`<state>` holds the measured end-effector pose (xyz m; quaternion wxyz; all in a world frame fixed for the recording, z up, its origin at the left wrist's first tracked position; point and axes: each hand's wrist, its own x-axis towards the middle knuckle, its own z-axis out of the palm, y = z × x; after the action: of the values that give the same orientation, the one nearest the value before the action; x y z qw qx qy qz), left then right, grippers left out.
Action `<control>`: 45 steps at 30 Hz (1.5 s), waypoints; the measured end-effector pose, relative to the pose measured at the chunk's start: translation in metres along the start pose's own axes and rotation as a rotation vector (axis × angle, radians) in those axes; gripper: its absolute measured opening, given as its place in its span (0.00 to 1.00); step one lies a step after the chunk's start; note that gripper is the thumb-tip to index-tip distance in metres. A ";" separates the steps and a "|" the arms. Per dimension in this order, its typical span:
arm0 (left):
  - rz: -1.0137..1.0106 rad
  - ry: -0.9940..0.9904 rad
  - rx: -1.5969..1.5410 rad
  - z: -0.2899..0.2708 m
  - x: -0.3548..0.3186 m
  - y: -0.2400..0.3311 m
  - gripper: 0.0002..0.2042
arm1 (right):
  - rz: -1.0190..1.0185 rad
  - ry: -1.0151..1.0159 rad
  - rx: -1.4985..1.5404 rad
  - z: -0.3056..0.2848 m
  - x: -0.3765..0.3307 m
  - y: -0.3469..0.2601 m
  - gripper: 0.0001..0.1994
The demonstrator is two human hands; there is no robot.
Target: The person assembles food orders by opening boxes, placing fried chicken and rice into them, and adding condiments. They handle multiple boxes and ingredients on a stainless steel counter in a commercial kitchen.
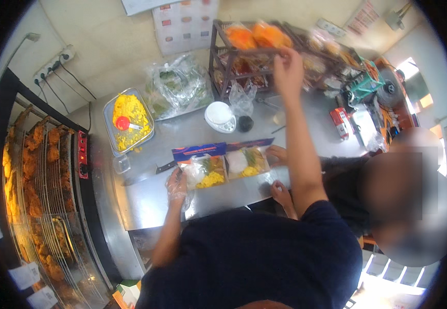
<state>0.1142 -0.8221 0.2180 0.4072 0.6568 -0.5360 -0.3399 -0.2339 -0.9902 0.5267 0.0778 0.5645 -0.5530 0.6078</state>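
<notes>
meal boxes look filled, closing pending | left hand 8 o'clock, at box, grip unclear | right hand 1 o'clock, by orange packets, grip unclear

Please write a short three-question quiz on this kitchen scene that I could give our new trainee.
1. Multiple choice: What colour is the round part of the utensil lying on the yellow food in the tray?
A) Green
B) Red
C) Blue
2. True or false: The camera wearer's left hand is raised by the dark rack.
3. Fill in the blank: On the metal counter, ___ open food boxes stand side by side.

Key:
1. B, red.
2. False; the right hand is raised there, while the left hand is down beside the left-hand box.
3. Two.
</notes>
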 end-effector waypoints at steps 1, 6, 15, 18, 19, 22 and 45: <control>-0.140 0.005 -0.154 -0.002 -0.003 0.017 0.19 | 0.009 -0.110 -0.114 -0.001 0.027 0.027 0.12; -0.462 0.097 -0.405 -0.033 -0.033 0.057 0.21 | 0.068 -0.373 -0.479 0.028 0.121 0.130 0.21; -0.104 -0.197 -0.169 -0.005 -0.047 0.025 0.24 | 0.297 -0.113 -0.787 -0.001 0.177 0.233 0.23; -0.134 -0.272 -0.141 0.010 -0.034 0.017 0.24 | 0.532 -0.150 -0.966 -0.040 0.185 0.286 0.23; -0.197 -0.284 -0.139 0.014 -0.027 0.027 0.24 | 0.599 -0.161 -0.944 -0.046 0.184 0.297 0.23; -0.406 -0.305 -0.170 0.009 -0.035 0.104 0.23 | 0.646 -0.178 -0.895 -0.052 0.186 0.316 0.23; -0.356 -0.139 -0.395 0.002 -0.042 0.072 0.18 | 0.363 0.122 0.072 -0.131 -0.118 0.055 0.13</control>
<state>0.0738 -0.7877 0.2822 0.4234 0.6239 -0.3619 -0.5482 -0.3104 -0.8489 0.4363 -0.0199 0.4201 -0.6177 0.6645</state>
